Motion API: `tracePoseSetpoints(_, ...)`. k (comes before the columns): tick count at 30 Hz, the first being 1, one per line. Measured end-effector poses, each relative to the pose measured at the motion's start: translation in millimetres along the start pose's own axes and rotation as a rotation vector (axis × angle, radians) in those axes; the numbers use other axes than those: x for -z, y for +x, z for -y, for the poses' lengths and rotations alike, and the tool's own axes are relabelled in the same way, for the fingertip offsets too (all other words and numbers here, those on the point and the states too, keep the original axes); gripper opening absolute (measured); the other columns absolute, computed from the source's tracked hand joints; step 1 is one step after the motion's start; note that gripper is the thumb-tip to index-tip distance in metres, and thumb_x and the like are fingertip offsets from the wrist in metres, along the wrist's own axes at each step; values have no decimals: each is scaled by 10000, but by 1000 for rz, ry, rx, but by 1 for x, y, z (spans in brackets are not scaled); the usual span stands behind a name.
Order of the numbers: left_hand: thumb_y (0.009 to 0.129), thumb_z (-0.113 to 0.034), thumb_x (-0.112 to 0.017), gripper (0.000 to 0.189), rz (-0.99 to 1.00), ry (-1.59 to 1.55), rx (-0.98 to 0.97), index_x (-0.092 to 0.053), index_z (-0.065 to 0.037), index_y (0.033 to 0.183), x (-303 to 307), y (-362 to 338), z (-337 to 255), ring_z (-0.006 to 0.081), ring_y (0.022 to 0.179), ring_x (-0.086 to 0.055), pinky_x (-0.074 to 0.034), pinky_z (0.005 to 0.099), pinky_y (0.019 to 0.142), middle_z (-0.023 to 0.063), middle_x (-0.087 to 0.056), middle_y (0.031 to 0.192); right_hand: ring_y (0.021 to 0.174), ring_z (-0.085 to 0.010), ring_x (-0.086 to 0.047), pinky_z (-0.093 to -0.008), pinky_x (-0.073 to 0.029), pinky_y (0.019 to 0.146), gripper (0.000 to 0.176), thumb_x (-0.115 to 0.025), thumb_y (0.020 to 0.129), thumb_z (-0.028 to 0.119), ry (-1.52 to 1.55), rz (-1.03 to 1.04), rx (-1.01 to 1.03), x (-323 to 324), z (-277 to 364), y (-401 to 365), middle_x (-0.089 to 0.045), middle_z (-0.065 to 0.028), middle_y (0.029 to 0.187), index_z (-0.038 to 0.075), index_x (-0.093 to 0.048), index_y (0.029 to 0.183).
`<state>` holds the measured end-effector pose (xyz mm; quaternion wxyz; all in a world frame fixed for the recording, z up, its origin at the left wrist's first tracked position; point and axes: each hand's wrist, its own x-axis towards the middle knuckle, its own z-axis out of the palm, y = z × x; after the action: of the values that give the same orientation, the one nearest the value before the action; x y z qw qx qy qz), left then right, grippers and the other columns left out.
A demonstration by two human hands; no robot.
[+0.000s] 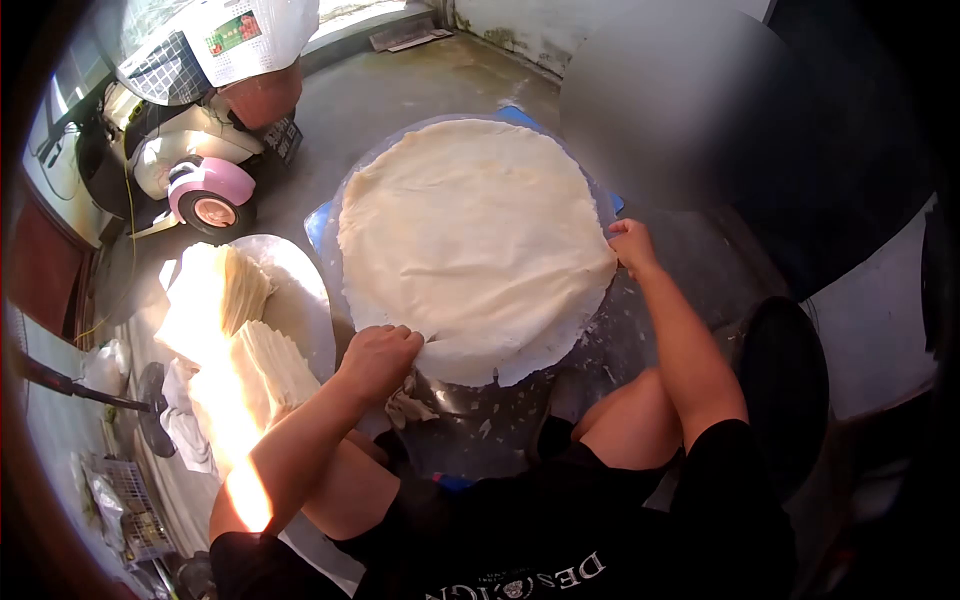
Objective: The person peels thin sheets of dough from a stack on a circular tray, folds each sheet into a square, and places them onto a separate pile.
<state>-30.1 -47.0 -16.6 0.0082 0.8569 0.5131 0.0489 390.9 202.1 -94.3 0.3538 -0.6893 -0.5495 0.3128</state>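
A large, thin, pale pancake-like sheet (470,230) lies spread over a low round board with a clear rim, slightly wrinkled across its near half. My left hand (382,360) is closed at the sheet's near left edge, fingers pinching it. At the right edge, my right hand (632,247) pinches the rim of the sheet between thumb and fingers. Left of the board stand stacks of folded pale sheets (215,300), partly in bright sunlight, by a round white surface (300,290). A crumpled scrap (408,405) hangs below my left hand.
Blue corners (319,226) of a support show under the board. A scooter with a pink wheel cover (212,185) stands at the upper left. A wire basket (130,505) is at the lower left. Crumbs lie near my knees, and a dark round stool (785,395) stands to the right.
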Motion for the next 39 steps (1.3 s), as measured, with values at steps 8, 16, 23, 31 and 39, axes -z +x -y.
tracePoseSetpoints(8,798,-68,-605,82,44,-28,7,-623,-75,877,7,-7,-9,283,879,-677,-543,405,771,85,-661,853,527,-166,-614,-316,-520,468,311,-637,876,68,156,391,-294,28,15,-53,-666,-101,771,20,-590,1180)
tracePoseSetpoints(16,779,-87,-620,82,141,-63,-42,-623,-86,861,10,-21,-13,290,874,-674,-546,414,747,76,-662,866,455,-120,-554,-270,-435,409,544,-554,849,-12,191,468,-13,73,39,-76,-634,-69,671,58,-554,1389)
tracePoseSetpoints(23,794,-85,-654,179,207,-412,49,-685,-70,970,40,-17,11,239,854,-686,-544,375,738,80,-680,900,434,-111,-513,-264,-414,400,207,-577,831,26,168,687,-234,87,62,-61,-611,-46,624,-28,-720,970)
tracePoseSetpoints(31,896,-305,-737,474,-49,-1177,822,-610,15,1222,15,69,145,194,898,-644,-521,335,774,100,-683,1009,416,-121,-450,-286,-328,378,243,-712,851,264,124,352,-378,10,62,6,-543,-41,565,32,-650,812)
tracePoseSetpoints(39,778,-187,-808,654,-38,-802,832,-527,-16,1343,-13,40,129,233,926,-645,-519,373,770,134,-637,1084,455,-151,-501,-313,-353,403,302,-841,755,254,-173,333,-85,-1,10,27,-578,-35,602,83,-593,760)
